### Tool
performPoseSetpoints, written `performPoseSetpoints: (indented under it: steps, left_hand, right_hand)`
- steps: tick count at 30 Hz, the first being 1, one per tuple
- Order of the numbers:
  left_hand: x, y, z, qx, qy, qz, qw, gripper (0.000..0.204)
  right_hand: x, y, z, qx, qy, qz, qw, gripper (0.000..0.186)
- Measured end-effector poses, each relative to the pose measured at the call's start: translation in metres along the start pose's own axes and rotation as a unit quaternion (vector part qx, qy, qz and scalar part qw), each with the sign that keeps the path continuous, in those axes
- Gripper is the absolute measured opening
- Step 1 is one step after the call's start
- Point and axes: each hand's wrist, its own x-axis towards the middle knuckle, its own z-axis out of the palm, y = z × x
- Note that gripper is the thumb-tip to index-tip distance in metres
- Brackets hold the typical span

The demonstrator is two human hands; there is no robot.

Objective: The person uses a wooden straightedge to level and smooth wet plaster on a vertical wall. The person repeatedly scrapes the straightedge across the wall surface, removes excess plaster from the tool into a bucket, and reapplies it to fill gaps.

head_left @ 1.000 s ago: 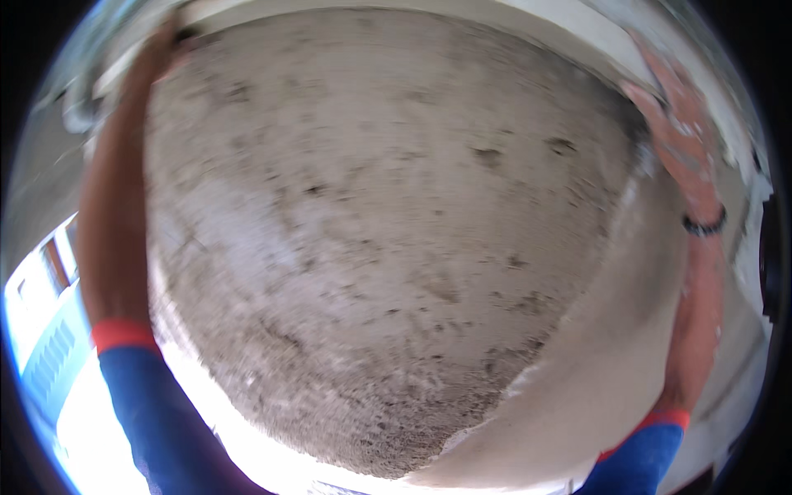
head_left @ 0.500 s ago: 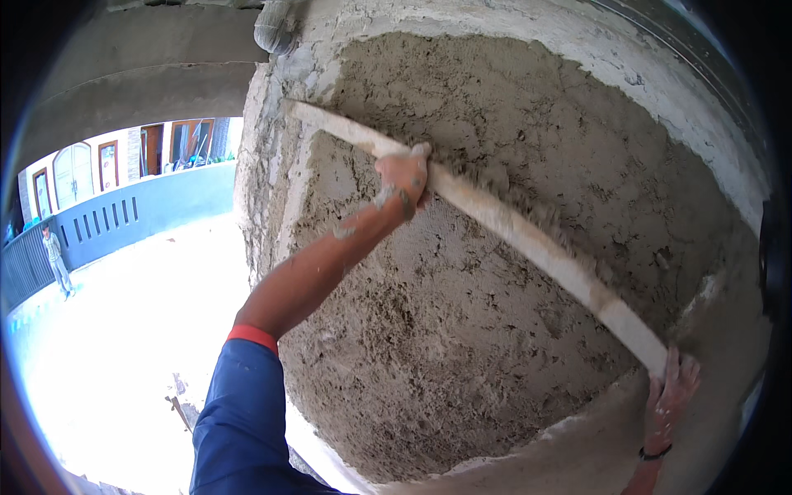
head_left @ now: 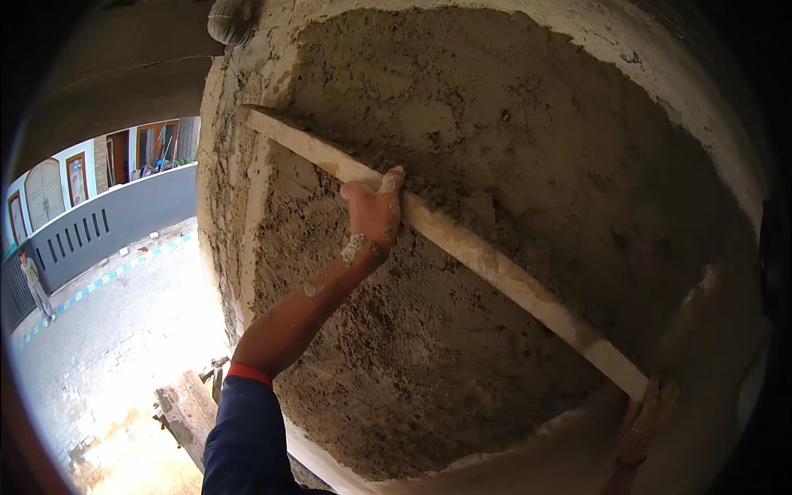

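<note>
A long, pale straightedge board (head_left: pixel 503 272) slants across a wall patch of rough, wet mortar (head_left: pixel 396 355), from upper left to lower right. My left hand (head_left: pixel 375 214), smeared with mortar, is closed around the board left of its middle, the thumb lying over the upper edge. At the board's lower right end my right hand (head_left: pixel 652 412) grips it, dim in shadow, with only part of the fingers showing. Scraped mortar is gathered along the board's upper edge. Its upper left end rests against the rough wall edge (head_left: pixel 235 165).
Paler finished plaster (head_left: pixel 660 74) borders the patch on the upper right. A round pipe end (head_left: pixel 231 21) juts out at the top. Lower left stands a worn plank (head_left: pixel 188 412). Beyond lies a sunlit paved street, with a person (head_left: pixel 35 285) beside a grey wall (head_left: pixel 115 223).
The board and both hands sit a little lower and further left in view. The whole view has shifted too and turned darker, and the plank now shows at lower left.
</note>
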Motion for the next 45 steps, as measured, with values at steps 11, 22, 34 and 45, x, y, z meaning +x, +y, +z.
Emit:
performPoseSetpoints:
  steps: [11, 22, 34, 45]
  left_hand:
    - [0.098, 0.176, 0.075, 0.019, -0.063, 0.215, 0.974, 0.033]
    - [0.148, 0.225, 0.086, 0.001, -0.119, 0.154, 0.981, 0.035]
    - [0.063, 0.078, 0.014, 0.035, -0.02, -0.03, 0.999, 0.035]
    - [-0.052, -0.065, -0.09, -0.053, -0.019, -0.081, 0.995, 0.027]
  right_hand:
    - [0.174, 0.0, -0.049, -0.072, 0.173, 0.025, 0.982, 0.052]
    - [0.239, 0.017, -0.078, -0.038, 0.246, 0.006, 0.969, 0.048]
    - [0.111, -0.028, -0.054, 0.054, 0.097, -0.043, 0.993, 0.043]
    - [-0.021, -0.046, -0.013, 0.141, 0.017, -0.108, 0.984, 0.044]
